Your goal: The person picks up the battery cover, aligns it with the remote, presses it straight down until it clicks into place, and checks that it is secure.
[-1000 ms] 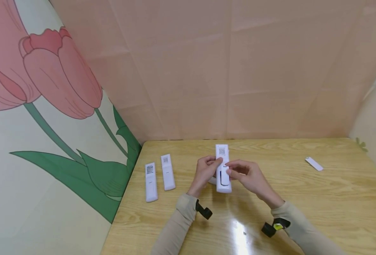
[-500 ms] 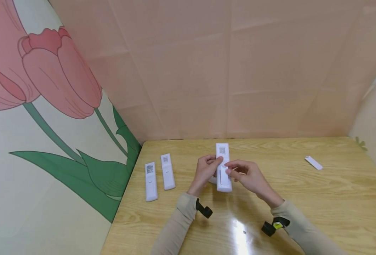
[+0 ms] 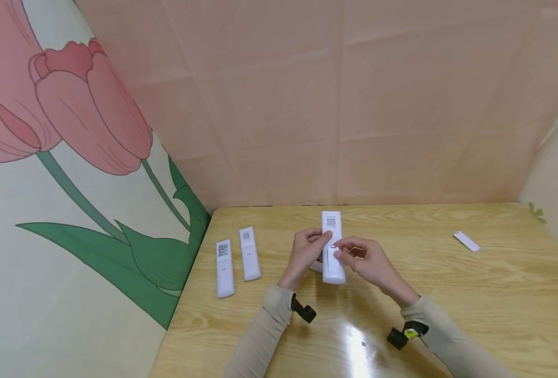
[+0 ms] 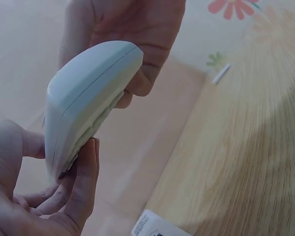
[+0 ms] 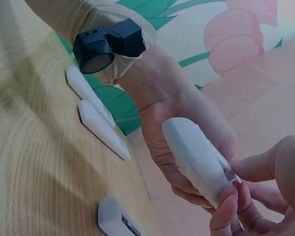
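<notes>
A white remote control (image 3: 331, 220) is held back side up above the table, a printed code near its far end. My left hand (image 3: 306, 251) grips it from the left, thumb on its back and fingers curled beneath, as the left wrist view shows at the remote's underside (image 4: 93, 83). With thumb and fingers my right hand (image 3: 366, 260) pinches the far end of the battery cover (image 3: 333, 265). In the right wrist view that cover (image 5: 219, 157) stands slightly raised at this end. The inside of the battery compartment is mostly hidden.
Two white remotes (image 3: 224, 269) (image 3: 249, 254) lie back side up at the left. Another remote (image 5: 108, 216), its battery compartment uncovered, lies on the table, mostly behind my left hand in the head view. A loose battery cover (image 3: 466, 241) lies far right on the wooden table (image 3: 496, 304).
The battery cover has settled flatter into the remote's back; the dark gap along its left edge has narrowed to a thin line. Both hands stay almost in place.
</notes>
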Motion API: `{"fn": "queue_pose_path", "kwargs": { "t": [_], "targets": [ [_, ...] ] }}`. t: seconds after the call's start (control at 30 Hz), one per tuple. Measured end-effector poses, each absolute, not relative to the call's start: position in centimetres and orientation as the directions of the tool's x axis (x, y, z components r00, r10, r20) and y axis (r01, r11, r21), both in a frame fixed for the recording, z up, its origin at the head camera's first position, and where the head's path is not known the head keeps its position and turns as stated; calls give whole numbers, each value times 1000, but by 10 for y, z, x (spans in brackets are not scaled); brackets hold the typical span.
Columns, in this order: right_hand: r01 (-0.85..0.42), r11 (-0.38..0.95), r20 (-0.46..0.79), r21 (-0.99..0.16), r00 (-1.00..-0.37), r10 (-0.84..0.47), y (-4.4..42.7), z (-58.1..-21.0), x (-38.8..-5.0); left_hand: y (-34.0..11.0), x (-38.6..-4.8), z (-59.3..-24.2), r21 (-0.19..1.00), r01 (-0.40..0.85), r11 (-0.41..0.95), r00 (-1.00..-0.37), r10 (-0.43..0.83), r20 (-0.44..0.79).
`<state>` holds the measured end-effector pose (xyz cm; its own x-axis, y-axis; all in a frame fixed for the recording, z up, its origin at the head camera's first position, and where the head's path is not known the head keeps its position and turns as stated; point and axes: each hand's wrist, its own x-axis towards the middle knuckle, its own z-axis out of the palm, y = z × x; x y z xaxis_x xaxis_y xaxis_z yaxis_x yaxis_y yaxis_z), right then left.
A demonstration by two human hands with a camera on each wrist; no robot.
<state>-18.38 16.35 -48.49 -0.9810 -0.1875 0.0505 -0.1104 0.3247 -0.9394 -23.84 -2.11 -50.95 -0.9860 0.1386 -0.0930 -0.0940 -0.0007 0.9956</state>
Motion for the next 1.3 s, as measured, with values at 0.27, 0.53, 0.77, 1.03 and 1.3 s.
{"fn": "queue_pose_path", "kwargs": {
  "t": [0.27, 0.53, 0.77, 1.03, 1.3],
  "targets": [
    [-157, 318, 110, -935, -981, -161, 160, -487, -183, -19, -238, -510, 993, -112, 23, -988, 108, -114],
    [-190, 366, 174, -911, -982, -77, 152, -494, -180, -19, -238, -512, 994, -104, 23, -990, 98, -106],
    [-169, 337, 168, -926, -985, -34, 148, -499, -179, -19, -237, -510, 995, -102, 3, -990, 96, -102],
    [-86, 257, 94, -963, -995, 18, 147, -503, -181, -19, -238, -508, 993, -113, 29, -991, 72, -115],
    [59, 162, -63, -985, -998, -21, 147, -503, -183, -19, -239, -503, 994, -106, 39, -992, 65, -109]
  ]
}}
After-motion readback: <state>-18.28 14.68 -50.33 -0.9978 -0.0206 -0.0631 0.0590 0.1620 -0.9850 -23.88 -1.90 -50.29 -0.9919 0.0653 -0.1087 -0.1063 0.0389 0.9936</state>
